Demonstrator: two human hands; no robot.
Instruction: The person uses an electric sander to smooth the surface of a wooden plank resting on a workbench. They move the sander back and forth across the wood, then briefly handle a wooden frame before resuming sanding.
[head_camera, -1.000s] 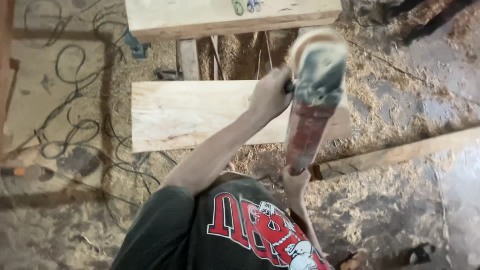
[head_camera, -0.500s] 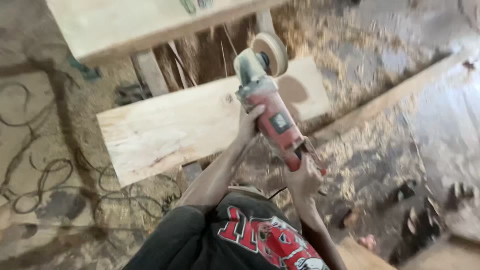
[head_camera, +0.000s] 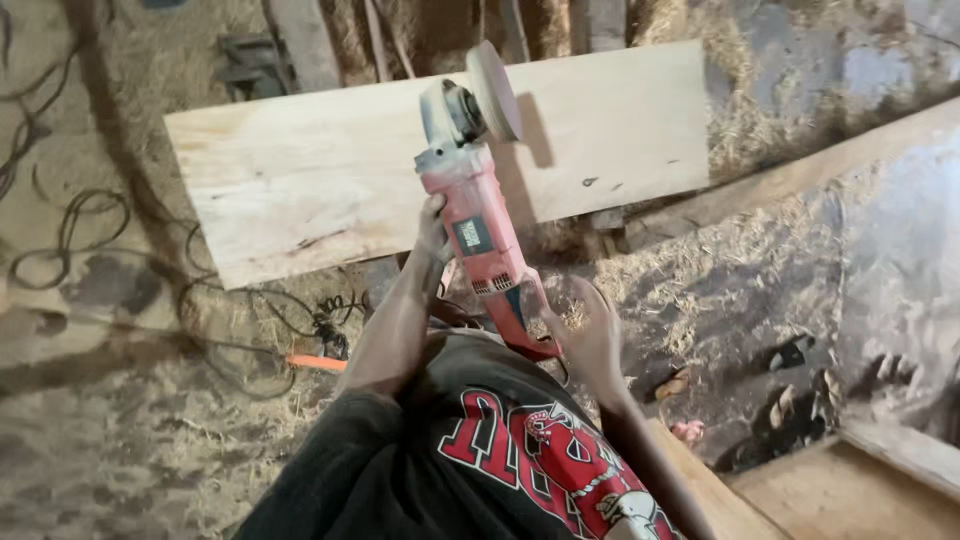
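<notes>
My left hand (head_camera: 432, 222) grips the front of a red angle grinder (head_camera: 480, 240), just behind its grey head. My right hand (head_camera: 590, 335) is on the rear handle, close to my black shirt with red print. The grinder points away from me, and its round tan sanding disc (head_camera: 493, 90) stands on edge over a pale wooden plank (head_camera: 330, 180). The plank lies crosswise on the ground ahead. I cannot tell whether the disc touches the wood.
Black cables (head_camera: 70, 215) loop over the shaving-covered ground at the left, with an orange piece (head_camera: 315, 362) near my left arm. A long timber (head_camera: 800, 170) runs diagonally at the right. A board (head_camera: 850, 490) lies at the bottom right, with worn sandals (head_camera: 800, 400) beside it.
The grinder has come down from close to the camera and now points out over the plank, disc on edge. The view has swung, so the plank looks larger and nearer.
</notes>
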